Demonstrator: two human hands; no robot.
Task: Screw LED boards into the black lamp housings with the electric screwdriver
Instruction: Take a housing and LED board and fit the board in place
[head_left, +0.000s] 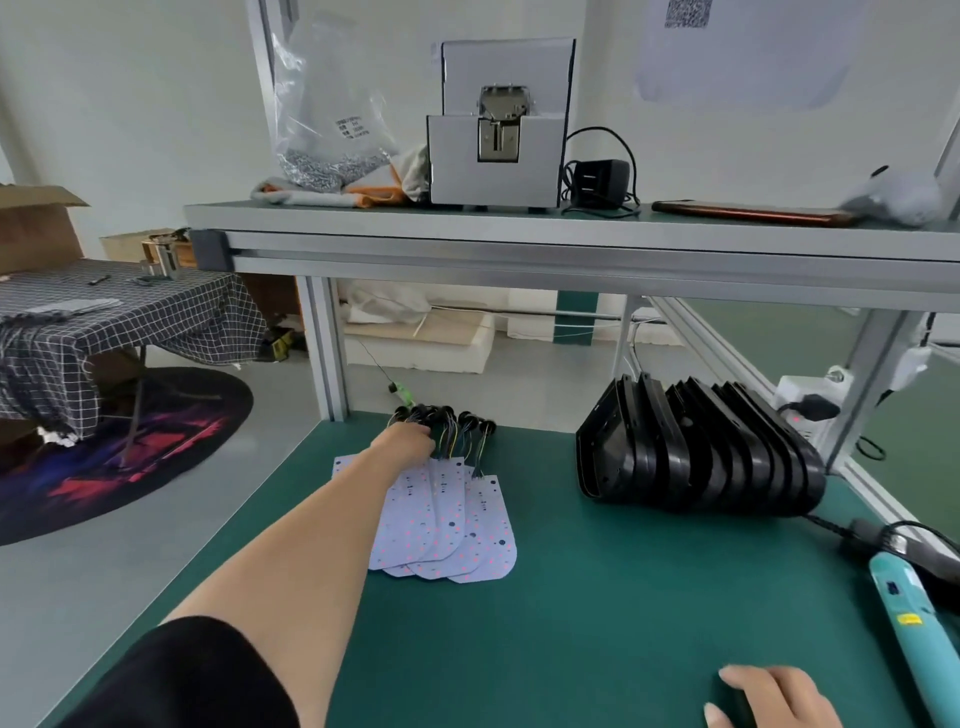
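Several white LED boards (457, 525) lie fanned out on the green mat (597, 623), their wires and black connectors (457, 421) bunched at the far end. My left hand (410, 441) reaches across the boards and curls its fingers over the wire bundle. A row of black lamp housings (696, 452) stands on edge to the right of the boards. The teal electric screwdriver (914, 623) lies at the right edge with its black cable. My right hand (769, 696) rests on the mat at the bottom right, fingers bent, with something dark under it that I cannot make out.
A shelf (571, 228) spans overhead, carrying a grey screw feeder box (498, 156), a bag of screws (327, 140), a black adapter and a phone. A white power strip (810, 400) sits behind the housings. Aluminium posts frame the bench.
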